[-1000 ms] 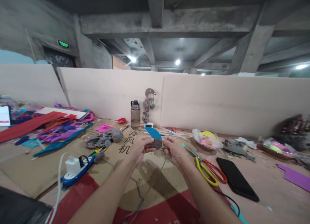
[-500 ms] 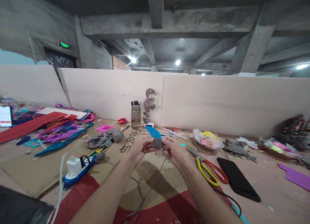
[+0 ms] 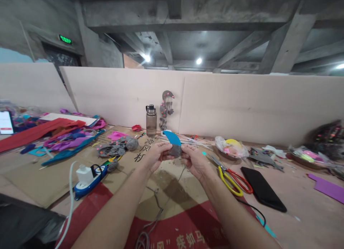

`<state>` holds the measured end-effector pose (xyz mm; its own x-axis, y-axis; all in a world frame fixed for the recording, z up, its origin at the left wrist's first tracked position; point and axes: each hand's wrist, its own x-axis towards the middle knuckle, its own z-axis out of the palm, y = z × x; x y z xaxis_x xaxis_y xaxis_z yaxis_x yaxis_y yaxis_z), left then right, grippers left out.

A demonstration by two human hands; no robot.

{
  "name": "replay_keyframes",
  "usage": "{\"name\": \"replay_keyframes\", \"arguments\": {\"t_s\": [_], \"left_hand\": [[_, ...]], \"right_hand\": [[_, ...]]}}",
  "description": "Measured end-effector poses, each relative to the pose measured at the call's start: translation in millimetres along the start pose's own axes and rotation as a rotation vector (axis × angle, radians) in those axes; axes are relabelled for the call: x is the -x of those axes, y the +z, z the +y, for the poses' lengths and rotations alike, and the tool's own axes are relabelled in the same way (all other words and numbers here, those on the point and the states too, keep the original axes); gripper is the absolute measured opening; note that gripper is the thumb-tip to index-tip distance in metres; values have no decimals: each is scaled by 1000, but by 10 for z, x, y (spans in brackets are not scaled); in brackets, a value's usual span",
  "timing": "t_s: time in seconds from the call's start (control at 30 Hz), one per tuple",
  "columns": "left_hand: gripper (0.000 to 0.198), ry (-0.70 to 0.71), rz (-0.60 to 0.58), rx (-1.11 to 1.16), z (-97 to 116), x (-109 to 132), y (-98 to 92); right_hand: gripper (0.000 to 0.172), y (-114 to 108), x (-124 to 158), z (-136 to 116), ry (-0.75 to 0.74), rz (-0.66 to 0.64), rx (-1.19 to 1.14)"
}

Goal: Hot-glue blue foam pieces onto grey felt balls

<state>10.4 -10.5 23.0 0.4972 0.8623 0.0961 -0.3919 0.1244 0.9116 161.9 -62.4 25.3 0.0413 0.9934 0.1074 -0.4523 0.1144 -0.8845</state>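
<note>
Hidden parts: fingers curled behind the felt piece (image 3: 174,141) are out of sight, so their exact grip cannot be told; whether its blue and grey areas are one layer or two is unclear.
Screen: lit phone (image 3: 5,122), far left of the bottle (image 3: 151,122), cut off by the frame edge, text unreadable.
Dark heap: spiky bundle (image 3: 328,139), far right of the bottle, blurred, make-up hard to tell.
Sheet: purple piece (image 3: 326,188), far right of the bottle and nearer, cut off by the frame edge.
Left hand: hand (image 3: 158,156), fingers bent, pinching the felt piece at its left side.
Right hand: hand (image 3: 194,159), fingers bent, thumb and fingertips closed at the felt piece's right side.
Felt piece: curved, blue above, grey below; raised above the counter (image 3: 303,220), nearer than the bottle and slightly right.
Yarn: grey strand (image 3: 158,210), loose and looped, nearer than the bottle.
Scissors: red and yellow handles (image 3: 228,182), right of the bottle and nearer, blades parted.
Phone: black (image 3: 263,188), just beyond the scissors, farther right of the bottle.
Ornament: grey crescent with hanging pieces (image 3: 168,109), just right of the bottle.
</note>
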Motion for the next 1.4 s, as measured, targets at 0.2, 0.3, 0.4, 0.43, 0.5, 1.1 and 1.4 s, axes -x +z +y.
{"name": "replay_keyframes", "arguments": {"t_s": [0.2, 0.3, 0.4, 0.43, 0.5, 1.1, 1.4], "left_hand": [[15, 21, 9, -18, -9, -3, 17], [14, 15, -8, 5, 15, 7, 30], [15, 22, -4, 16, 17, 5, 30], [16, 23, 0, 17, 10, 1, 27], [18, 28, 1, 18, -13, -10, 22], [20, 427, 356, -414, -264, 82, 257], [29, 446, 348, -633, -305, 68, 274]], "right_hand": [[37, -8, -9, 2, -39, 44, 51], [35, 19, 17, -1, -38, 10, 49], [35, 36, 30, -1, -28, 9, 32], [35, 35, 27, -1, -26, 19, 27], [36, 22, 11, 1, -33, 42, 26], [30, 7, 2, 129, -248, 288, 332], [27, -10, -13, 214, -239, 291, 380]]}}
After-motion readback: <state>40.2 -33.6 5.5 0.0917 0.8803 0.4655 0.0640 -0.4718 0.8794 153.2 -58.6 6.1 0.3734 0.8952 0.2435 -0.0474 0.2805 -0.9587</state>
